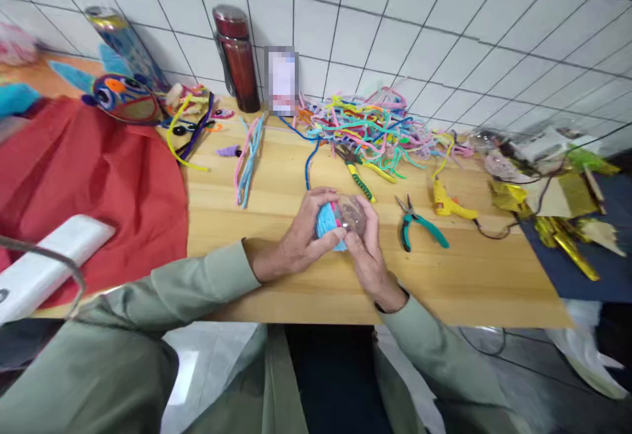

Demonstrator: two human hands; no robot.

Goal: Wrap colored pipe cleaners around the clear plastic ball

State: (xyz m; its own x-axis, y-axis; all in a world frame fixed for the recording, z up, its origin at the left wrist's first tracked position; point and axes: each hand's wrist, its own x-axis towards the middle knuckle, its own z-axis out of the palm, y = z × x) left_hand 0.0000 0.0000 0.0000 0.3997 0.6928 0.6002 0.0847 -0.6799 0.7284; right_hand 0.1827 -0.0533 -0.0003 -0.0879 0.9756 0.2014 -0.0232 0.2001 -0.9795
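Note:
Between both hands, above the wooden table, is a clear plastic ball (351, 214) partly covered with light blue and pink pipe cleaners (324, 220). My left hand (307, 231) is closed around its blue-wrapped side, the thumb lying across the front. On the bare, see-through side, my right hand (368, 249) grips with its thumb near the left thumb. A dark blue pipe cleaner (310, 164) lies on the table just beyond the left fingers. To the right of my hands rest teal-handled pliers (419, 224), jaws apart. Cutting pliers with green and yellow handles (363, 180) lie behind the ball.
A tangled heap of coloured pipe cleaners (370, 124) lies along the tiled wall, near a thermos (238, 58) and a phone (282, 81). A yellow glue gun (451, 202) trails its cord rightward. Red cloth (133, 190), a white power bank (59, 263) and a decorated figure (126, 98) are left.

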